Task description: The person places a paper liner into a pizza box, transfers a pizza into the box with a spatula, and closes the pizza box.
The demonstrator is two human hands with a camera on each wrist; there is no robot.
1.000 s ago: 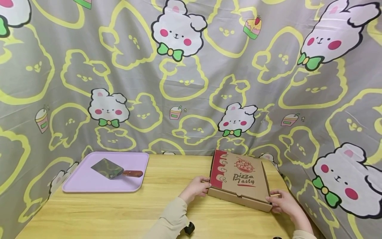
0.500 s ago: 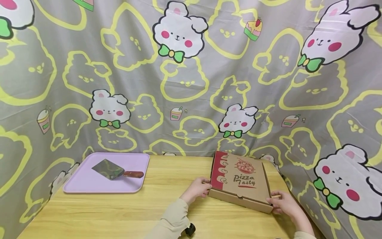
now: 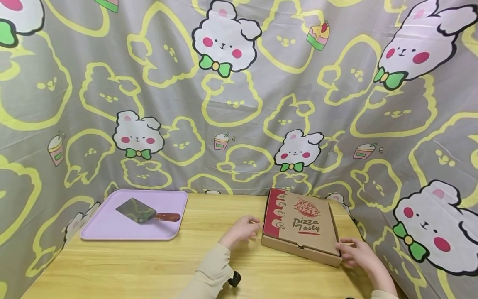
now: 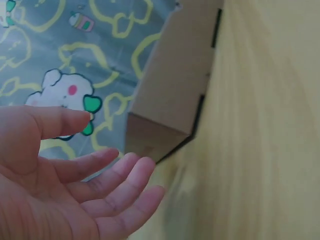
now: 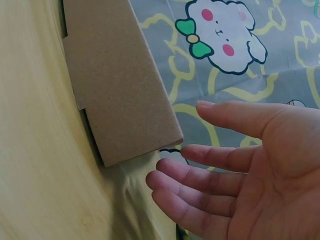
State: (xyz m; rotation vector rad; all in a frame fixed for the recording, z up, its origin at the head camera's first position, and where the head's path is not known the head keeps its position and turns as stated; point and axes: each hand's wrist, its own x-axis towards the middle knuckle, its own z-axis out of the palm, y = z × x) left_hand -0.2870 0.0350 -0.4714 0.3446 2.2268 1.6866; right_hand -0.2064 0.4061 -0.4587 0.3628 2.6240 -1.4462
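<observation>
A closed cardboard pizza box (image 3: 313, 232), with a red strip and printed lettering, lies at the right of the table. Just off its left side is my left hand (image 3: 243, 229); the left wrist view shows the fingers loosely spread, with a gap to the box's side (image 4: 172, 65). By the box's front right corner is my right hand (image 3: 356, 253). In the right wrist view its fingers are extended and apart near the box's corner (image 5: 135, 110), gripping nothing.
A lilac tray (image 3: 101, 228) sits at the table's left, bearing a wide-bladed spatula (image 3: 137, 211) with a brown wooden handle. A patterned curtain (image 3: 239, 137) hangs behind and along the sides of the wooden table (image 3: 149, 265).
My left hand has let go of the box's left edge and drawn slightly left. The right hand has loosened from the right corner. The box stays in place.
</observation>
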